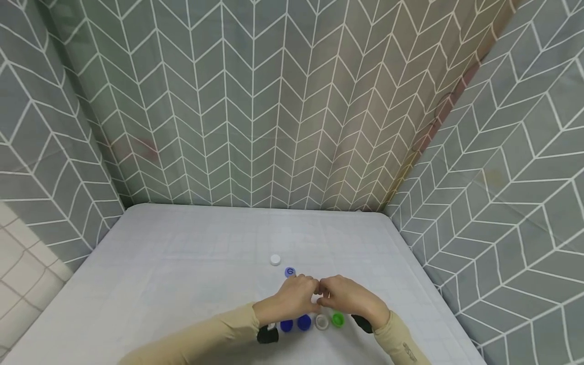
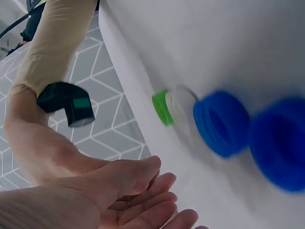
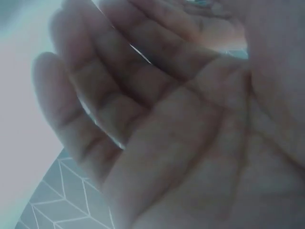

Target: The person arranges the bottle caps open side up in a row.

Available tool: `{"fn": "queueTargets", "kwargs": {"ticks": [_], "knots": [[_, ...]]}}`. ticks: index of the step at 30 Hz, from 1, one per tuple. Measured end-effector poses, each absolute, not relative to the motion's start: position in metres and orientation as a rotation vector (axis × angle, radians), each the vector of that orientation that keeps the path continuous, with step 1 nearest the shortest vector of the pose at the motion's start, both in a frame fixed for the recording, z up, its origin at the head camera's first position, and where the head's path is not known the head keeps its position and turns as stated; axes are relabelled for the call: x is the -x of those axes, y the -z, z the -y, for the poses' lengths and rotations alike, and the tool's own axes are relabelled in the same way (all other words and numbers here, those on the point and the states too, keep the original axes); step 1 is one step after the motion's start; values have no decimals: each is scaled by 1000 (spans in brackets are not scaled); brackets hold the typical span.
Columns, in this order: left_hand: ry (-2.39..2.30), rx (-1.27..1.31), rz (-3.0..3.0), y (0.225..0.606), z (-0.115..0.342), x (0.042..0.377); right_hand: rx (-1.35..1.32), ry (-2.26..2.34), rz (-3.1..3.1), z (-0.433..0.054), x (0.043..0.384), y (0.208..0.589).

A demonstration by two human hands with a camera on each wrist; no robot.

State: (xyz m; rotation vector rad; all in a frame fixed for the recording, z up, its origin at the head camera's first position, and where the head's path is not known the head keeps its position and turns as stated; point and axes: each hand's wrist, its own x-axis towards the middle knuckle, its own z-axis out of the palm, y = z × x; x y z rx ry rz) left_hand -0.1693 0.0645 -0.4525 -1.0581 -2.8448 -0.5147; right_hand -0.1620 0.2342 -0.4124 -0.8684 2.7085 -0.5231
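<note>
My left hand [image 1: 294, 298] and right hand [image 1: 349, 295] meet fingertip to fingertip above the table in the head view. Loosely bent fingers show on the left hand [image 2: 128, 191] in its wrist view, with nothing visible between them. In the right wrist view, the right palm [image 3: 181, 129] is bare and its fingers bend gently. Nearest below the hands is a row of upturned bottle caps: a blue cap [image 1: 286, 325], another blue cap [image 1: 304, 322], a whitish cap [image 1: 321, 321] and a green cap [image 1: 337, 319]. The meeting fingertips are partly hidden.
Beyond the hands lie a white cap [image 1: 275, 259] and a blue cap with a marking [image 1: 290, 272]. The table [image 1: 191, 253] has a white cover. Patterned grey curtains [image 1: 274, 101] hang behind and beside it. A black wrist camera [image 2: 66, 102] sits on the right wrist.
</note>
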Motion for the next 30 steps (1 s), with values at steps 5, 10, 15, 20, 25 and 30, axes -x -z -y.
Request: {"fn": "queueTargets", "kwargs": {"ticks": [5,10,15,20,25,30], "knots": [[435,1023,2825,447,-52,176,952,553,-2760,-228,168,415],[466,983,2869,442,-40,183,974,614,-2752,-220,175,418],[501,942,2895,438,-28,191,963,679,-2755,-213,181,421],[502,879,2902,436,-16,201,936,682,-2784,-207,187,424],[521,780,2938,437,-6,211,923,660,-2796,-199,193,426],[534,708,2984,441,1,221,903,632,-2798,-192,203,431]]}}
